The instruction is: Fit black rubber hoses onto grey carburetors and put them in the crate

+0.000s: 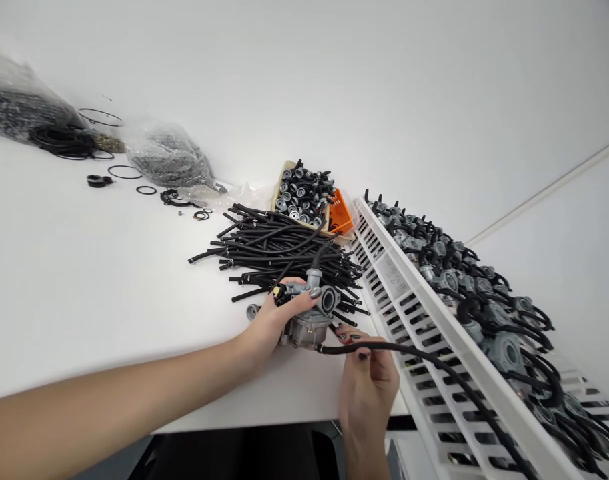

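My left hand [273, 321] is closed round a grey metal carburetor [309, 313] just above the white table's near edge. My right hand [365, 380] pinches a long black rubber hose [434, 363] whose end meets the carburetor's lower side; the hose trails off to the lower right over the white crate. A short black hose sticks up from the top of the carburetor. Just behind my hands lies a pile of cut black hoses [279, 250].
A white slatted crate [414, 313] at the right holds several carburetors with hoses fitted [484, 300]. A beige tray of small grey caps [301, 197] and an orange box [340, 213] stand behind the pile. Plastic bags of parts [167, 157] and loose O-rings [124, 172] lie far left.
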{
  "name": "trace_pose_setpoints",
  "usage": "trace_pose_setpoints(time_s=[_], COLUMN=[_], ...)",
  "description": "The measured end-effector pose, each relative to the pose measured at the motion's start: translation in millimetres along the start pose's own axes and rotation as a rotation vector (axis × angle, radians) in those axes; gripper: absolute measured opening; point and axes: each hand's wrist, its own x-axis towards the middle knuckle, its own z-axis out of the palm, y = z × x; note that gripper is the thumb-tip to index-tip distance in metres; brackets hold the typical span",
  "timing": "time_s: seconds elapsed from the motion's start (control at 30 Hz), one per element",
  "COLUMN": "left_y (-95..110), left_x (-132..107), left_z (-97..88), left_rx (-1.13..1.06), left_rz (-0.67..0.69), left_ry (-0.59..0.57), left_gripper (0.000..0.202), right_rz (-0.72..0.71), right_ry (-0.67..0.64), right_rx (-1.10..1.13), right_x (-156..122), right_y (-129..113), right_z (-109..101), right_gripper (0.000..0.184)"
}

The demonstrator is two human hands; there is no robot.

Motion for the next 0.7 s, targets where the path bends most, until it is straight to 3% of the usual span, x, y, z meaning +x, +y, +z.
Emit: trace_pose_setpoints(time_s=[0.17,0.47,0.7], left_y=[-0.9,-4.5,-5.2], left_x=[-2.1,-0.2,3.0], left_z=[-0.3,-3.7,-8.0], left_rx=[0.015,-0.035,-0.051], left_rz=[-0.041,-0.047,-0.073], left_ry=[-0.14,-0.281,-0.344], left_gripper=[0.041,0.036,0.036], right_rz=[0.121,0.288,0.253], right_ry=[0.027,-0.064,0.051], right_rx=[-0.02,0.12,0.053], right_x=[0.2,5.5,5.0], right_y=[4.0,3.3,4.2], right_z=[-2.3,0.0,2.4], right_gripper=[0.017,0.031,0.044])
